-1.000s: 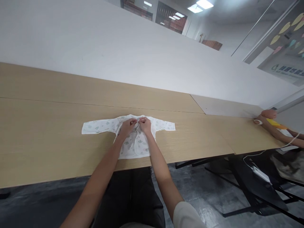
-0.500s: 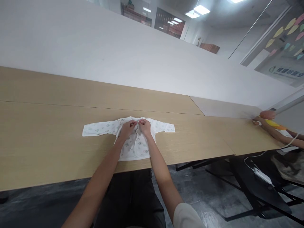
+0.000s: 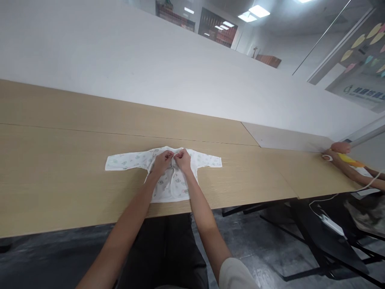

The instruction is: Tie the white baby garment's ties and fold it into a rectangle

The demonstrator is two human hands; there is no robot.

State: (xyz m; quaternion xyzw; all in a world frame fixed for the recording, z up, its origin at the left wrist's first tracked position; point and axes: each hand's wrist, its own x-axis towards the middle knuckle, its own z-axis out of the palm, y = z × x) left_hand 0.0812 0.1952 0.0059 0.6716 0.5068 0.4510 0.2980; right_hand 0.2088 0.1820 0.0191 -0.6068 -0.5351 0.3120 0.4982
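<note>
A small white baby shirt [image 3: 164,188] with a scattered print lies on the table, its two long sleeves spread out left and right. At the top of its front opening, just below the neckline, my left hand [image 3: 163,161] pinches the fabric with thumb and fingers. Close beside it, my right hand [image 3: 182,160] pinches the opposite edge of the opening, fingertips nearly touching those of the left. Whatever fastening may be between the fingertips is too small to make out. Below the hands the front edges lie loosely over each other, with the hem near the table's front edge.
The wooden table [image 3: 75,188] runs along a white wall [image 3: 135,72] with glass above. At the far right another person's arm [image 3: 345,168] reaches over a doll [image 3: 341,147] in yellow. A black folding chair [image 3: 327,241] below holds a white power strip [image 3: 332,225] and cable.
Both hands stay at the neckline, their fingertips shifting only slightly. The view has tilted a little; the shirt lies in the same place.
</note>
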